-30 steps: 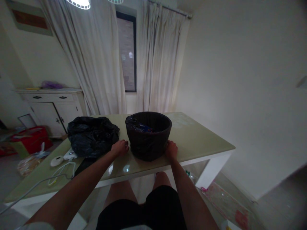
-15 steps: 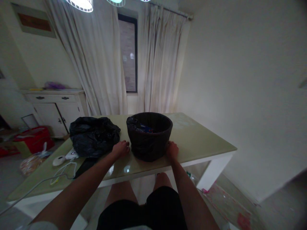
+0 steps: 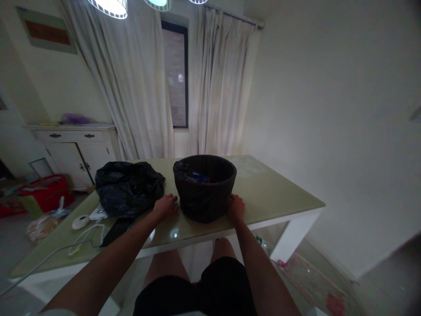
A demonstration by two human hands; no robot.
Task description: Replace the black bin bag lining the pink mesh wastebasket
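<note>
Left hand [image 3: 166, 205] rests just left of a bin [image 3: 204, 202], fingers loosely parted; right hand [image 3: 237, 207] hugs its right side, grip unclear.

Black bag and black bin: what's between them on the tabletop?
In the head view, the left hand is between the black bag and the black bin, towards the near edge; beyond it, only tabletop shows.

dark bin [image 3: 204, 202] on green table [image 3: 272, 193] between left fingers [image 3: 173, 199] and right fingers [image 3: 234, 200], black bag [image 3: 130, 188] nearby
</note>
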